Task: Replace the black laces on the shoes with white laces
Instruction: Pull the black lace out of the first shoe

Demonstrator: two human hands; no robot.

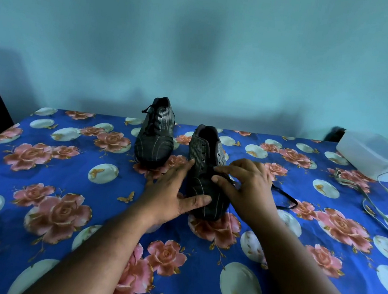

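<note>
Two bare hands are working at the near shoe on a flowered blue bedsheet (pixel 69 173).

The left hand (pixel 171 192) is lying flat with straight fingers against the left side of the near shoe (pixel 207 172), thumb on its toe. The right hand (pixel 244 184) is pinching the black lace (pixel 286 201), which is trailing off to the right. The far shoe (pixel 156 133) is standing just left, laced in black. White laces (pixel 372 210) are lying far right, near a white box (pixel 375 158). No writing is showing legibly.
</note>
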